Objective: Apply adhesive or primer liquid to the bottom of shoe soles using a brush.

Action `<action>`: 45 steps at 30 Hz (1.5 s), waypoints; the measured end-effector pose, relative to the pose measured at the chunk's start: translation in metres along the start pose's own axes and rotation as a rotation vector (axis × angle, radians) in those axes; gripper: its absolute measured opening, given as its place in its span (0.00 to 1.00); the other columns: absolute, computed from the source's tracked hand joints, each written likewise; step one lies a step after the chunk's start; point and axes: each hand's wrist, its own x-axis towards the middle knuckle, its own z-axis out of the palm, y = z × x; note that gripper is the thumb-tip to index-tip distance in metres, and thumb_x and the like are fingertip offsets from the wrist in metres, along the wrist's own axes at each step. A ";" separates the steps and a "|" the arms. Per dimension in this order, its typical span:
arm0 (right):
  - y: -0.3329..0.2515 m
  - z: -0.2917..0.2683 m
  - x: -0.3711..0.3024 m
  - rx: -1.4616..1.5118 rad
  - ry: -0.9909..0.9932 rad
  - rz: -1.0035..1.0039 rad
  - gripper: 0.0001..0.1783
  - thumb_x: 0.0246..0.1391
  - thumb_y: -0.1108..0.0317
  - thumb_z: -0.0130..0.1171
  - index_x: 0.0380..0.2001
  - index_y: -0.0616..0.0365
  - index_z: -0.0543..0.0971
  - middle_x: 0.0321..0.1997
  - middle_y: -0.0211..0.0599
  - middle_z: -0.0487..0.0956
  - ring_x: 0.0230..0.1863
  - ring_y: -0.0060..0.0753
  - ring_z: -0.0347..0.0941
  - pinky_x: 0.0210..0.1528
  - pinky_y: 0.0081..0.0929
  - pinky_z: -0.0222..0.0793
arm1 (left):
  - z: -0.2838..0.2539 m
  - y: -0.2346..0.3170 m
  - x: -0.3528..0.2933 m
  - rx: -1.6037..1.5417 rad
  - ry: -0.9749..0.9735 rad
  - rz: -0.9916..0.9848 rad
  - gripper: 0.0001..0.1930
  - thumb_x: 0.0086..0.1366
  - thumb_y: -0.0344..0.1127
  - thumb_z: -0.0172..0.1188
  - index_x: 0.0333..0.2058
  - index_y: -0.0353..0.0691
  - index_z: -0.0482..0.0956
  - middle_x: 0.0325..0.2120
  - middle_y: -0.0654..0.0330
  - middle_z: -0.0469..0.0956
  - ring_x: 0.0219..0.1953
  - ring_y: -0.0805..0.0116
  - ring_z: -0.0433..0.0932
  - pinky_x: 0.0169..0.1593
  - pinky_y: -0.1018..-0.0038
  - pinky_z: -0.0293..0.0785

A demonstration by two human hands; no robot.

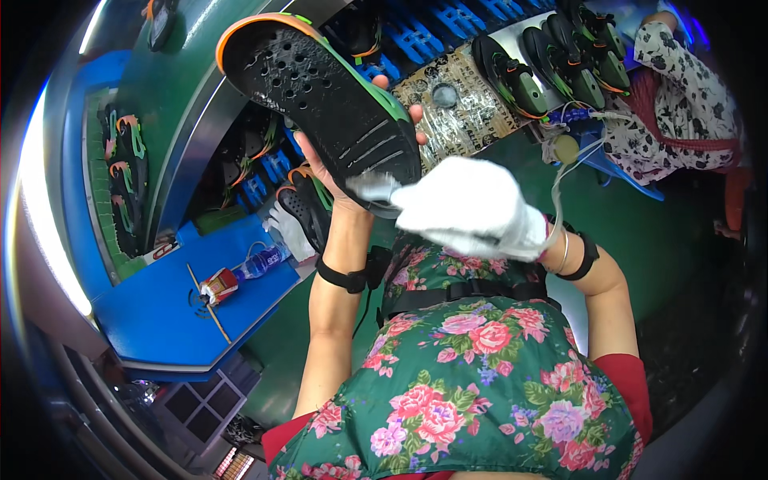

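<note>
My bare left hand (pixel 320 168) holds up a black shoe sole (pixel 336 112) with an orange and green rim. Its fingers wrap round the heel half, thumb on one side and fingertips on the other. Small round holes dot the wide end, and the black face looks wet and glossy there. In a white glove, my right hand (pixel 468 210) is closed on a small brush (pixel 372 187), whose pale bristles are smeared by motion. The brush is over the heel end of the sole, close to my left wrist; whether it touches, I cannot tell.
At the left, a blue table (pixel 160 312) bears a plastic bottle (pixel 262 261), a red box (pixel 218 286) and a white glove (pixel 290 230). More shoe soles (pixel 300 210) stand behind it. A taped cardboard sheet (pixel 456 104) lies ahead, beside several dark shoes (pixel 512 80). Another person's patterned sleeve (pixel 688 80) is at right.
</note>
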 end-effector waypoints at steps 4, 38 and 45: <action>0.005 -0.006 0.003 0.309 -0.061 0.085 0.11 0.49 0.71 0.73 0.38 0.53 0.88 0.42 0.37 0.88 0.39 0.37 0.84 0.41 0.31 0.79 | -0.003 0.009 -0.002 -0.009 0.017 -0.109 0.64 0.53 0.75 0.67 0.74 0.38 0.48 0.61 0.27 0.64 0.57 0.38 0.73 0.58 0.49 0.77; -0.002 -0.012 0.012 0.690 -0.087 0.466 0.08 0.46 0.78 0.73 0.33 0.62 0.88 0.38 0.43 0.88 0.41 0.36 0.86 0.47 0.32 0.81 | -0.002 0.026 -0.009 -0.047 0.019 -0.261 0.43 0.73 0.66 0.42 0.73 0.37 0.56 0.67 0.34 0.62 0.60 0.30 0.74 0.61 0.41 0.75; 0.040 -0.063 0.064 -0.310 0.152 -0.057 0.11 0.49 0.76 0.72 0.38 0.57 0.88 0.40 0.39 0.87 0.40 0.38 0.84 0.44 0.30 0.80 | 0.013 -0.012 -0.032 -0.004 0.272 -0.254 0.43 0.73 0.69 0.40 0.70 0.36 0.61 0.59 0.38 0.74 0.51 0.28 0.80 0.53 0.41 0.81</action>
